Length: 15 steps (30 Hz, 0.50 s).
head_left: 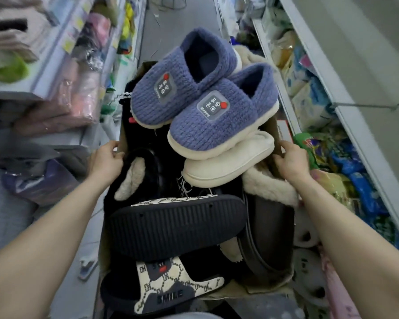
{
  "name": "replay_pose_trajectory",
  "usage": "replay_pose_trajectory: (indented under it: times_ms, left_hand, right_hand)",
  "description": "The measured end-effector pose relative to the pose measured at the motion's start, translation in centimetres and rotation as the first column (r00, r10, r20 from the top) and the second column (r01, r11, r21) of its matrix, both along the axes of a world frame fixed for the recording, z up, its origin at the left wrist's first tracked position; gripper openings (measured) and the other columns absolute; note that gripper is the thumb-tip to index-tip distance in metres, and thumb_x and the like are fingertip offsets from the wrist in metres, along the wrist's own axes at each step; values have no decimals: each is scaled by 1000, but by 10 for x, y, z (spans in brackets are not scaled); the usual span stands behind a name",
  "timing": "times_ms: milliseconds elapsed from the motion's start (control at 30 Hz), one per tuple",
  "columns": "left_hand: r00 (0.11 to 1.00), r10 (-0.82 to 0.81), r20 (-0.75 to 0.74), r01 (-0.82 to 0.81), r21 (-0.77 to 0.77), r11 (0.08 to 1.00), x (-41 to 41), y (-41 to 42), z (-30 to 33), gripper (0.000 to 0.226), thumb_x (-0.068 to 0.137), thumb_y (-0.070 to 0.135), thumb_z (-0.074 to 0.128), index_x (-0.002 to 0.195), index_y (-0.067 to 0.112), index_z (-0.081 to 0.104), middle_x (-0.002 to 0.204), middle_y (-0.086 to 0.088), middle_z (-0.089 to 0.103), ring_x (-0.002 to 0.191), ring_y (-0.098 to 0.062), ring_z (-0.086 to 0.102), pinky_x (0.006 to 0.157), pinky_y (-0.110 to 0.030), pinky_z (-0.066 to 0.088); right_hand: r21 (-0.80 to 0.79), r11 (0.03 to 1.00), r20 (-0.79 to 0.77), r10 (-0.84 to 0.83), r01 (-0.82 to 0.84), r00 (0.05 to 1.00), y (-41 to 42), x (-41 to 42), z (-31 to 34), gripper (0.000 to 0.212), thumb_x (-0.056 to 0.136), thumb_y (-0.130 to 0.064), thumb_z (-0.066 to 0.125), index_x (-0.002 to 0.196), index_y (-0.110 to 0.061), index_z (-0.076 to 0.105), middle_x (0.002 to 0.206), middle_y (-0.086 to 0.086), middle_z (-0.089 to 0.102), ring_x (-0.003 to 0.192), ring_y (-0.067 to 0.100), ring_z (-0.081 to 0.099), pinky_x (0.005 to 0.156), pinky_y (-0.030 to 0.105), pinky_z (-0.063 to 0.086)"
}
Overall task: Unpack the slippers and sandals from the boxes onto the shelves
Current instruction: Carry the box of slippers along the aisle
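Head view looks down into a brown cardboard box [122,137] heaped with footwear, standing in a narrow aisle between white metal shelves [355,125]. The left hand [106,161] grips the left wall of the box, fingers curled over its edge; the right hand [290,161] grips the right wall in the same manner. On top of the heap, toward the far end, lie two blue knitted slippers with cream soles and grey label patches [194,95], side by side and touching, toes toward the person. Just under the nearer one sits a cream fleece slipper [228,162]. Nearer the person a black ribbed-sole slipper [175,229] lies on its side across the box, and below it a black slipper with a cream patterned upper marked SMILE [171,286]. A dark slipper with cream fleece lining [270,203] lies along the right wall. Pink and grey packed soft goods [78,97] fill the left shelves; coloured packets [346,162] fill the right
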<state>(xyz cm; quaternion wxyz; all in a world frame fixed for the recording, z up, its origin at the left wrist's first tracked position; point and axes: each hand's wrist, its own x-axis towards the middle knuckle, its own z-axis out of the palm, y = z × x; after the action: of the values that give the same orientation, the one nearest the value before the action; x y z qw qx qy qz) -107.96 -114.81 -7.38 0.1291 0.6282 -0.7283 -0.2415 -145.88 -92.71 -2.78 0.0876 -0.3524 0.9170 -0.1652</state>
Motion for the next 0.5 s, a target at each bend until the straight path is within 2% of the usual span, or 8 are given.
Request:
replay_pose_trajectory:
  times_ms: [133,300,500]
  left_hand:
    - [1000,20,-17,-20,10,1000,-31,-86,7,31,90,15,59,120,13,63,112,-21,67,110,-42,57,89,-44,44]
    - [1000,5,-4,-5,11,1000,-68,-190,13,29,89,17,59,117,15,63,114,-19,67,106,-41,60,88,-44,47]
    - [999,12,42,-12,-14,1000,-136,-306,14,31,88,17,60,119,16,63,115,-20,66,107,-44,58,87,-44,44]
  right_hand:
    - [24,1000,18,-4,4,1000,-86,-24,1,43,84,-8,64,127,-14,62,110,22,70,105,42,62,91,45,48]
    - [32,999,38,-16,15,999,-190,-59,2,43,83,-8,59,125,-18,65,108,20,70,104,43,61,83,45,48]
    - [23,1000,58,-7,6,998,-310,-128,-9,38,88,-6,59,125,-11,62,115,18,69,111,40,59,90,43,46]
